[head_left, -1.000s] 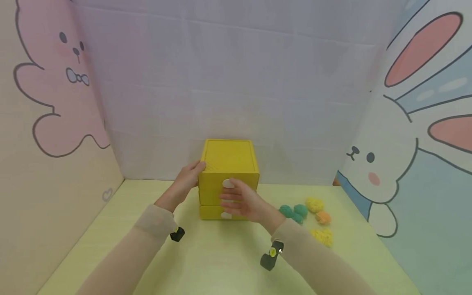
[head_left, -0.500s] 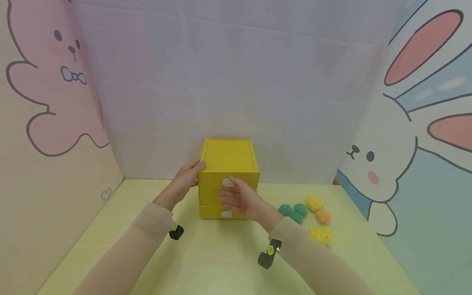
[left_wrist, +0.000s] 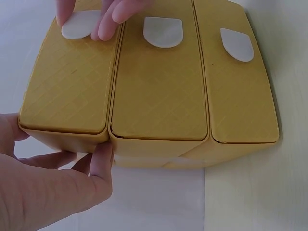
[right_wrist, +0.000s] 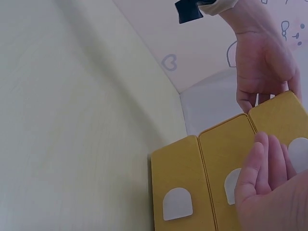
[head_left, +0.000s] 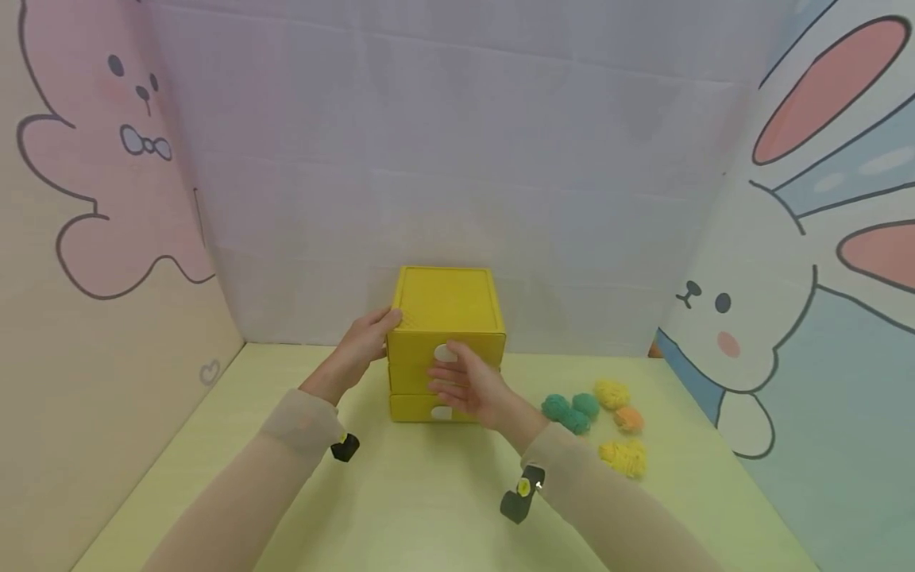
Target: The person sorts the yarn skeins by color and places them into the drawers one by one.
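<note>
A yellow drawer box (head_left: 450,298) of three stacked drawers stands against the back wall, each front bearing a white tab. All drawers look closed. With thumb on the top edge and fingers along the side, my left hand (head_left: 364,345) grips its upper left front corner; the left wrist view shows this grip from close by. At the front of the top drawer is my right hand (head_left: 482,389), its thumb and fingers on either side of the top white tab (left_wrist: 81,24). Those fingers (right_wrist: 276,163) are extended and partly hide the middle tab (left_wrist: 163,32). The bottom tab (right_wrist: 177,203) is in plain sight.
Right of the drawer box, on the pale table (head_left: 400,508), lie green yarn clumps (head_left: 565,411), a yellow clump (head_left: 611,394), an orange one (head_left: 629,419) and another yellow clump (head_left: 624,458). A bear print wall (head_left: 121,238) is at left, a rabbit print wall (head_left: 765,318) at right.
</note>
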{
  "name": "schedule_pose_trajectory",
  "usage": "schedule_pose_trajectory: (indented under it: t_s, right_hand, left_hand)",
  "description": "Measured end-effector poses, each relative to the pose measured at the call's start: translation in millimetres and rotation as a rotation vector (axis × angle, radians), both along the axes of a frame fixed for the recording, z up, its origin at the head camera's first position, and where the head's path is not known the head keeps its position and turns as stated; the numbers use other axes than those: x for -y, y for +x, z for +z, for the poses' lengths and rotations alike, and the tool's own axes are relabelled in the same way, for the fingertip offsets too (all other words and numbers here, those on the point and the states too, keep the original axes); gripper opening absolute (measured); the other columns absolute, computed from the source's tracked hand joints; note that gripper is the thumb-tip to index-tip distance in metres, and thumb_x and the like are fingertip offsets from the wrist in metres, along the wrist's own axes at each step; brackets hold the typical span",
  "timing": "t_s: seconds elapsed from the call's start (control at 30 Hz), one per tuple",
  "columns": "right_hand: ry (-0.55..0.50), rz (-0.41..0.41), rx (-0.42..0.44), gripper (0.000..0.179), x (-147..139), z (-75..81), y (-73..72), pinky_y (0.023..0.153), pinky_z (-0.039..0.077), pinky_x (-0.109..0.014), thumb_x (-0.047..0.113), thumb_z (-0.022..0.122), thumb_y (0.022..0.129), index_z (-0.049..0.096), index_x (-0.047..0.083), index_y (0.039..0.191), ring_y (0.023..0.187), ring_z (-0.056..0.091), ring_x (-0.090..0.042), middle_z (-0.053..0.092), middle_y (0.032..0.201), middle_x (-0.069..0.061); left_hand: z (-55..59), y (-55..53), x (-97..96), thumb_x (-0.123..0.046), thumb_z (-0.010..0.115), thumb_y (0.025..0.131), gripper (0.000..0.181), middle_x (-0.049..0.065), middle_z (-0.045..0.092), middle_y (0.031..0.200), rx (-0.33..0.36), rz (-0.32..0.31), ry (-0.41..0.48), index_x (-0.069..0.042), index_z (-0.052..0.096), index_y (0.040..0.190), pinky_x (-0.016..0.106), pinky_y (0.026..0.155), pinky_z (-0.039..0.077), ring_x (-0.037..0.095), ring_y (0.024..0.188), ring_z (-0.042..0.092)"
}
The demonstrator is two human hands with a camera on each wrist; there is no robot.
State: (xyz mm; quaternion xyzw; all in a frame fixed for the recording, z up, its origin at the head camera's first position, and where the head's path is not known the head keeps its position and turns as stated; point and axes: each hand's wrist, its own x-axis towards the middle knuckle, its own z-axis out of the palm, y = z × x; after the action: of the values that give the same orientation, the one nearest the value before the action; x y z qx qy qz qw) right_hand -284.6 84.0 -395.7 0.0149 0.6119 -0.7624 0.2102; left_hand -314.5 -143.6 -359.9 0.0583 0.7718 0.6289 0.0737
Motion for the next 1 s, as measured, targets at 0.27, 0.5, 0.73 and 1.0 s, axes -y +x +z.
schedule_pose_trajectory:
  t_s: [0.27,0.5,0.73,1.0]
  right_hand:
    - [-0.019,0.011,-0.012,0.059,-4,0.0,5.6,0.112,0.053,-0.042,0.05,0.059,0.106,0.065,0.001,0.138,0.124,0.07,-0.032,0.071,0.136,-0.017]
    - [-0.025,0.023,-0.031,0.061,-5,-2.5,16.8,0.108,0.056,-0.04,0.049,0.059,0.106,0.063,-0.002,0.14,0.131,0.066,-0.038,0.067,0.14,-0.022]
    - [-0.031,0.068,-0.053,0.061,-8,-2.3,33.0,0.106,0.058,-0.038,0.048,0.059,0.107,0.06,-0.002,0.142,0.126,0.069,-0.038,0.064,0.144,-0.026]
    - [-0.04,0.091,-0.042,0.063,-12,-3.7,52.8,0.106,0.058,-0.039,0.048,0.061,0.106,0.059,-0.003,0.142,0.108,0.076,-0.023,0.071,0.134,-0.021]
  left_hand:
    - [1.8,-1.2,-1.1,-0.045,0.041,0.115,0.07,0.015,0.024,0.175,0.004,-0.01,-0.005,-0.009,0.019,0.171,0.059,0.127,0.029,0.038,0.16,0.026]
    - [1.0,0.0,0.1,-0.046,0.042,0.115,0.071,0.015,0.023,0.175,0.015,-0.018,0.003,-0.012,0.018,0.172,0.059,0.128,0.028,0.039,0.16,0.025]
    - [1.0,1.2,1.8,-0.049,0.043,0.114,0.073,0.014,0.023,0.176,0.027,-0.005,-0.025,-0.013,0.018,0.172,0.059,0.128,0.028,0.04,0.16,0.025]
    - [-1.9,-2.3,6.8,-0.05,0.045,0.114,0.073,0.013,0.026,0.175,0.033,-0.02,-0.034,-0.013,0.019,0.172,0.059,0.128,0.028,0.04,0.16,0.026]
